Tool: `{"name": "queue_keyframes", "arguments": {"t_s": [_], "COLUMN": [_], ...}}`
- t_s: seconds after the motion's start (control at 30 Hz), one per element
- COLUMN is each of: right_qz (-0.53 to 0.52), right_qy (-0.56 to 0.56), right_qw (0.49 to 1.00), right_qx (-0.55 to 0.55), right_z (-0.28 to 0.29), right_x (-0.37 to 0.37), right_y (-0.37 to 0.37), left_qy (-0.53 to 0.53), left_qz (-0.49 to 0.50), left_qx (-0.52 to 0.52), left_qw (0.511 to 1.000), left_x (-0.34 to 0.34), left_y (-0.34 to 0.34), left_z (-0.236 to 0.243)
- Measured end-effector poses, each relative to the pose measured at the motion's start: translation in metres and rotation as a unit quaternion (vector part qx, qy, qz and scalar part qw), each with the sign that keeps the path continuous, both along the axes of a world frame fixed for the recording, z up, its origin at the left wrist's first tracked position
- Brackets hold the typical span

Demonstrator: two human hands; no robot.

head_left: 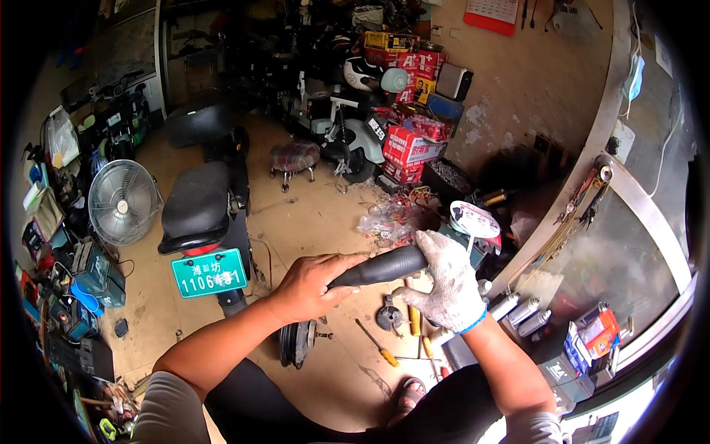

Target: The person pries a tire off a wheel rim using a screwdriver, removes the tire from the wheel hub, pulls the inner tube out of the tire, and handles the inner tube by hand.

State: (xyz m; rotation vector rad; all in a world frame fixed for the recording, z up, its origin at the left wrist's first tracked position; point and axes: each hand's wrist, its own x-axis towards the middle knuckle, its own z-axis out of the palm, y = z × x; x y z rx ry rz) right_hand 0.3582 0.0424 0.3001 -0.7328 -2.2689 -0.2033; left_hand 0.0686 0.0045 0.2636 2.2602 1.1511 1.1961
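Both forearms rise from the lower edge and meet on a black rubber tube (381,268) held level in front of the person. Bare, the left hand (307,285) is closed around the tube's tapered end; the right hand (444,285), in a white knit glove, is wrapped around its thicker end.

Taking the tube as landmark: beyond it to the left stands one black scooter (207,200) with a green plate, its rear toward the person. Farther beyond sits one white scooter (347,126) beside a stack of red cartons (410,148). Far left of the tube stands one round fan (120,201). One small padded stool (294,159) stands between the two scooters. Directly below the tube, a wheel (294,344) stands on edge on the floor, partly hidden by the left forearm. Below and right lie two yellow-handled screwdrivers (386,355), and three grey cartridges (521,311) lie to the right of the gloved hand. A sandalled foot (410,392) shows underneath.
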Motion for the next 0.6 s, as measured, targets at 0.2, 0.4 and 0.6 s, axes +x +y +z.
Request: {"name": "queue_keyframes", "arguments": {"t_s": [0.2,0.4,0.6], "right_qz": [0.017,0.055,-0.001], "right_qy": [-0.015,0.032,0.101], "right_qw": [0.998,0.99,0.958], "right_qx": [-0.061,-0.124,-0.27], "right_z": [-0.009,-0.028,-0.033], "right_x": [0.002,0.008,0.012], "right_y": [0.005,0.012,0.009], "left_qy": [0.104,0.022,0.023], "left_qz": [-0.001,0.035,0.047], "left_qx": [0.093,0.086,0.062], "left_qw": [0.99,0.995,0.997], "left_x": [-0.003,-0.001,-0.002], "left_y": [0.0,0.0,-0.002], "left_z": [0.001,-0.006,0.001]}}
